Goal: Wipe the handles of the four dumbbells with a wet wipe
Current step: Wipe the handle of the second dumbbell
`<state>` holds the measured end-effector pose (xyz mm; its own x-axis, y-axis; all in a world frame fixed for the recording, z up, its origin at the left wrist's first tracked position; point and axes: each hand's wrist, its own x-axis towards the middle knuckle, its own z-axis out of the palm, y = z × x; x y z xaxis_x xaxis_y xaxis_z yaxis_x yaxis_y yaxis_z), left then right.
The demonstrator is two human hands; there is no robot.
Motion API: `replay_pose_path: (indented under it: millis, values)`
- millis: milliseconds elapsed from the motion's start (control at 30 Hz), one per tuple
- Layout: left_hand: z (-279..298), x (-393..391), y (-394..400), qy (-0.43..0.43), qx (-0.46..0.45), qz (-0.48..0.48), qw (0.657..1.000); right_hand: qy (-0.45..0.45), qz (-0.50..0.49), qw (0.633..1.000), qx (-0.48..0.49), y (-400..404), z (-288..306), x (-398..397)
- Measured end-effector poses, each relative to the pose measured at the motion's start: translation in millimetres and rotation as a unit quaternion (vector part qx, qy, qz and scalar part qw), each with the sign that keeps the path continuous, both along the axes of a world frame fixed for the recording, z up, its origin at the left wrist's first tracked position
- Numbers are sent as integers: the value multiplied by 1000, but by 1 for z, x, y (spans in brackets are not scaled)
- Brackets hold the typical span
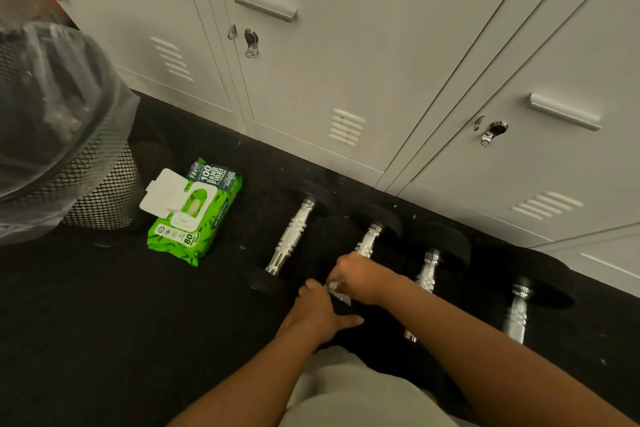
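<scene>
- Black gym floor (104, 305) ran below white lockers (346, 62); four dumbbells were laid in a row, handles angled from near-left to far-right.
- Right hand (360, 279) was curled on the second dumbbell's handle (367, 239) at its near end, with a wet wipe (334, 287) pinched in the grip.
- Left hand (317, 312) was rested with fingers curled on that dumbbell's near head, touching the wipe's edge.
- Free handle length was seen beyond the right-hand grip, up and to the right.
- First dumbbell (291, 239) lay just left; third (427, 274) and fourth (519, 305) lay to the right, nearer the right arm.
- Wipes pack (197, 215), lid open, lay well left beside a mesh bin (100, 184).
</scene>
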<state>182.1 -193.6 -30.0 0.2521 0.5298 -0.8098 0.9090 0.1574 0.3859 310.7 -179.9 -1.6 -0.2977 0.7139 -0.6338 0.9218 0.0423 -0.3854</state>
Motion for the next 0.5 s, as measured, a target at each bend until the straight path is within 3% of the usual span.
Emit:
replay_pose_path:
  millis: [500]
  values:
    - [2,-2,1,15,9,-16,1000,-47,62,997,-16,5,8,-2]
